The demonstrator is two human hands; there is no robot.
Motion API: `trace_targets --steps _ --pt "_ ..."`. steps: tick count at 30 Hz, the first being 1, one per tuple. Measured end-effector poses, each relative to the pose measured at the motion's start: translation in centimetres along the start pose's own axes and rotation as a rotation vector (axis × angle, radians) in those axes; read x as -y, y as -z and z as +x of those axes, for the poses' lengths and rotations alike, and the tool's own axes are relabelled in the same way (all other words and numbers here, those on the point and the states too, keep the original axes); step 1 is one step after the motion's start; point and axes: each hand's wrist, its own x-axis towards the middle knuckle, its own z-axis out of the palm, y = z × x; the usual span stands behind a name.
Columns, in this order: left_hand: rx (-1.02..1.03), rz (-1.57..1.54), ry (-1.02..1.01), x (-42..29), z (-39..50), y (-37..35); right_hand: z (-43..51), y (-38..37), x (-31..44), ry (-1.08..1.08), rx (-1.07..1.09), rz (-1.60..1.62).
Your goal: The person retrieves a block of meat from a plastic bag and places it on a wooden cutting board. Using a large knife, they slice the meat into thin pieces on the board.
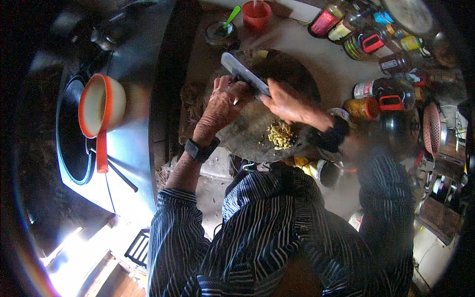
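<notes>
My right hand [284, 102] is closed around the handle of a broad-bladed kitchen knife [245, 72], blurred a little by motion. The blade slants up to the left, beside the fingers of my left hand [227, 97]. That hand lies bent over a round chopping block [245, 130]; something small and dark shows by its fingers and the blade, but I cannot tell what it is or whether the fingers grip it. A small pale piece shows at the left hand's side. Chopped pale yellow bits [280, 135], perhaps garlic or ginger, lie heaped on the block's near right part.
An orange-rimmed ladle [102, 148] rests over a wok [68, 122] on the left. A red cup [256, 16] and a dark jar with a green spoon [232, 16] stand beyond the block. Several bottles [326, 22] and an orange-lidded jar [362, 107] stand to the right.
</notes>
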Motion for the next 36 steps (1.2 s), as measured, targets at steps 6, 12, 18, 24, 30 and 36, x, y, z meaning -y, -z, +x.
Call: trace_targets --steps 6,12,18,24,30,36 --pt "-0.026 0.033 0.062 -1.0 -0.3 0.1 1.0 0.0 0.4 0.049 -0.045 -0.274" --pt "-0.053 0.019 0.029 -0.5 -0.6 0.0 -4.6 -0.8 -1.8 0.011 -0.066 -0.057" --pt "-0.073 0.041 -0.02 0.4 -0.5 -0.5 -1.6 -3.2 -6.5 0.675 -0.535 -0.734" --pt "-0.11 0.043 0.017 -0.1 -0.9 -0.8 3.2 -2.9 -3.7 0.207 -0.165 -0.367" --pt "-0.044 0.169 -0.083 0.5 -0.9 -0.7 -2.8 -2.6 -3.8 0.148 -0.174 -0.131" --pt "-0.1 0.081 -0.063 0.2 -0.9 -0.7 0.7 -5.2 -7.5 0.328 -0.354 -0.46"
